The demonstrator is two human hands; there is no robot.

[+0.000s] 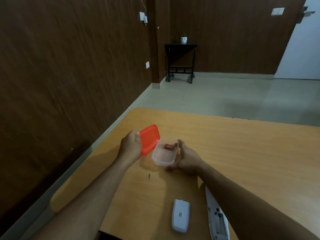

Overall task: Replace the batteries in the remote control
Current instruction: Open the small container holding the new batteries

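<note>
A small clear plastic box [161,161] stands on the wooden table [242,153]. My right hand [186,157] grips its right side. Inside it, at the far end, lie reddish batteries [168,146]. My left hand [129,146] holds the orange lid [149,139], lifted off and tilted up at the box's left edge. Near the front edge lies the white remote control [217,220], back side up with its battery bay uncovered, partly hidden under my right forearm. Its white battery cover [180,215] lies to its left.
The table's left edge runs close to a brown wall [69,75]. A small dark mark [149,176] is on the table before the box. Far across the floor stands a black side table [181,61] with a small potted plant [184,38].
</note>
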